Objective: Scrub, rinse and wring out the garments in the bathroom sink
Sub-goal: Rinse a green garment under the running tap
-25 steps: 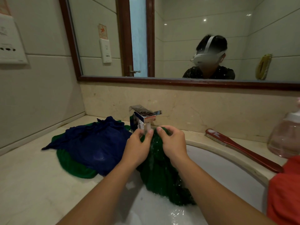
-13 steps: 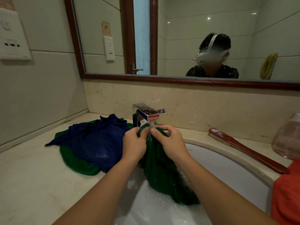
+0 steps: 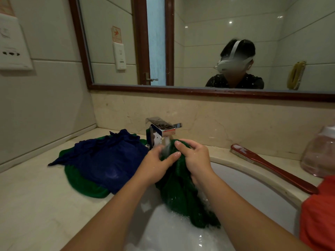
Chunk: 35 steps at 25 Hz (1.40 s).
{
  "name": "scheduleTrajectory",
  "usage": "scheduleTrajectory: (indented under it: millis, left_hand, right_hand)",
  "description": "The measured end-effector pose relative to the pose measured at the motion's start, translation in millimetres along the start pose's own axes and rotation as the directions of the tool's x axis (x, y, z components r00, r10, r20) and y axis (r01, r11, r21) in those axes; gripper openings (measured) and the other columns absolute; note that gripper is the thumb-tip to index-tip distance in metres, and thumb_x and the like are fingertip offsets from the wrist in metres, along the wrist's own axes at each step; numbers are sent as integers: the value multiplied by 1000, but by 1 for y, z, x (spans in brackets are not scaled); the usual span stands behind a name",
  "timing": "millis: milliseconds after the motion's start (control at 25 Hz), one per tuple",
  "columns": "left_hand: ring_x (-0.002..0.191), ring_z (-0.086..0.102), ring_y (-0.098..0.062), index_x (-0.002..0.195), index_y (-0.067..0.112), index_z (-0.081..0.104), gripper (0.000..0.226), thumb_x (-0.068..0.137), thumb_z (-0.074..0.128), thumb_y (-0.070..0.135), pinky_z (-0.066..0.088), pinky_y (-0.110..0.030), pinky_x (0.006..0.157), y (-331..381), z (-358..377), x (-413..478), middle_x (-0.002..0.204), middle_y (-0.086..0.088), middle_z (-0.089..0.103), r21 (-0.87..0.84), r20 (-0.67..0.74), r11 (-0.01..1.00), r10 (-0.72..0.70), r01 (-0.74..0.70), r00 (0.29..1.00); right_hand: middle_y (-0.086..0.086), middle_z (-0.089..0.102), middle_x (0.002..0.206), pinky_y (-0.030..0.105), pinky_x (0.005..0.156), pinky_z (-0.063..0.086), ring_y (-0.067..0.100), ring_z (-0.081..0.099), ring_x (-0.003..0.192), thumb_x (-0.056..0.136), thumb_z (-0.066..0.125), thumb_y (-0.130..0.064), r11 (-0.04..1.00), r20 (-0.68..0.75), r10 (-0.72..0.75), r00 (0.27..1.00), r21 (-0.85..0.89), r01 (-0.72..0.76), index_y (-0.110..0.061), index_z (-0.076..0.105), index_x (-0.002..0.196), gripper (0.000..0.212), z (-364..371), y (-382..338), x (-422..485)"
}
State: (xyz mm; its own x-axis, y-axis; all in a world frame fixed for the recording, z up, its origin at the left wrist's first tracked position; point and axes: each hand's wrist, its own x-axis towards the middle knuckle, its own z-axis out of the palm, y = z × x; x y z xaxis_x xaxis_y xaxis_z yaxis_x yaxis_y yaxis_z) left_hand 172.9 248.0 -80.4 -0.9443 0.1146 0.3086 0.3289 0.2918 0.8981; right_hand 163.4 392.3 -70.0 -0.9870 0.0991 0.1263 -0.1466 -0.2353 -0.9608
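Gripping green garment (image 3: 181, 196) under faucet (image 3: 163, 128)

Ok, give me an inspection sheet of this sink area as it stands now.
Surface: marble counter, wet white sink with suds.
Job's things: green garment under the running faucet; blue garment lies on a green cloth on the counter.
Clutter: red-handled brush, clear bottle, orange item at right edge.
Hands: left hand and right hand both grip the green garment.
Cables: nothing seen.
Surroundings: mirror, tiled wall, wall socket.
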Motion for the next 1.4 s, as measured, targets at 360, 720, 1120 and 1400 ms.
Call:
scheduleTrajectory:
  millis: [360, 720, 1120, 1400]
  left_hand:
    - [76, 70, -12, 92, 18, 72, 20, 98, 64, 36, 57, -30, 63, 3, -1, 3, 82, 3, 73, 43, -338, 999, 36, -23, 940]
    - [67, 64, -21, 82, 6, 67, 41, 102, 57, 40, 50, -34, 58, 5, -4, 5, 77, -14, 69, -210, -475, 966, -233, 148, 848]
    - [71, 67, -19, 83, 6, 68, 46, 103, 52, 44, 46, -23, 52, 13, 7, 3, 77, -8, 70, -170, -539, 978, -198, 124, 819]
    - [57, 54, -4, 70, 13, 58, 40, 103, 54, 36, 39, -10, 47, 23, -1, -2, 65, 2, 58, -181, -687, 983, -105, -29, 719]
  right_hand:
    - [0, 77, 100, 37, 82, 62, 19, 74, 96, 91, 77, -32, 975, 64, -79, 995, -204, 91, -23, 74, 109, 20, 3, 1, 3]
    - [-2, 68, 100, 36, 75, 56, 18, 67, 92, 106, 49, -40, 887, 176, -94, 980, -432, 163, -23, 61, 117, 23, 15, 19, -9]
    - [-6, 69, 109, 33, 86, 58, 10, 67, 100, 103, 56, -46, 919, 60, -123, 991, -370, 137, -23, 62, 122, 30, 7, 12, 0]
    - [-6, 68, 96, 27, 66, 50, 10, 65, 84, 106, 49, -40, 870, 197, -107, 974, -456, 188, -30, 59, 113, 16, 18, 20, -9]
